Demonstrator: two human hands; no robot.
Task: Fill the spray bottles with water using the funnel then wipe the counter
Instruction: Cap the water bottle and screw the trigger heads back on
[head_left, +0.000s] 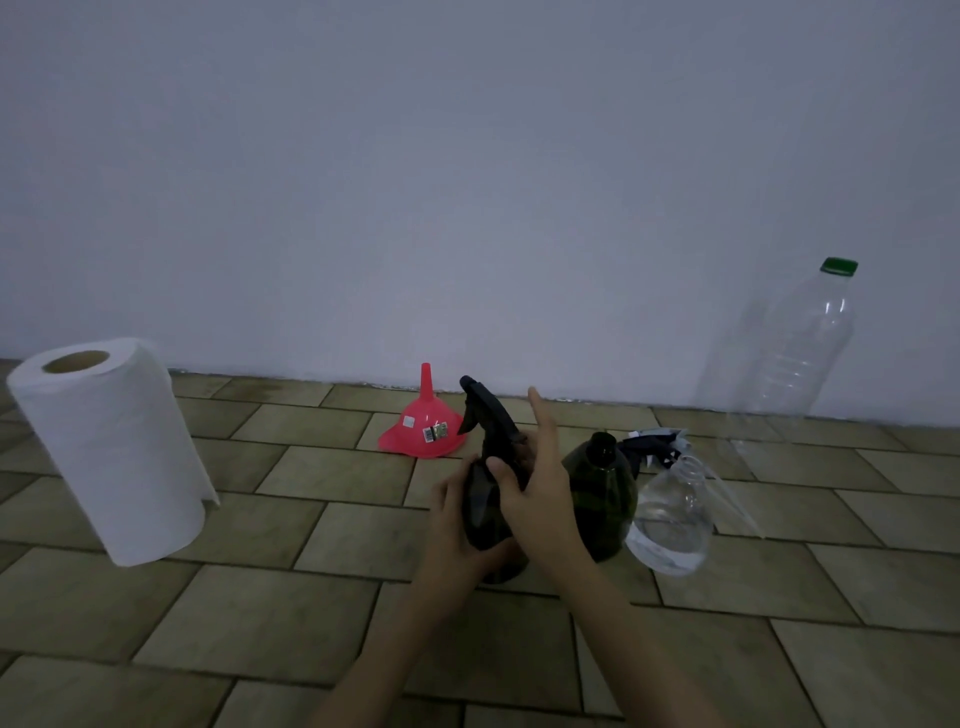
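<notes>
dim domestic setting, likely a home utility or kitchen area: tan tiled desk (270, 613) laid in offset brick pattern, meeting a plain pale painted wall (467, 182); household paper towel roll (111, 447) standing on it.

I see a pink-red funnel (423, 434), a white paper towel roll (106, 447), two dark green spray bottles (605, 496), a clear one (670, 525), a green cap (838, 266) and the table (260, 613) patterned with tan tiles.
</notes>
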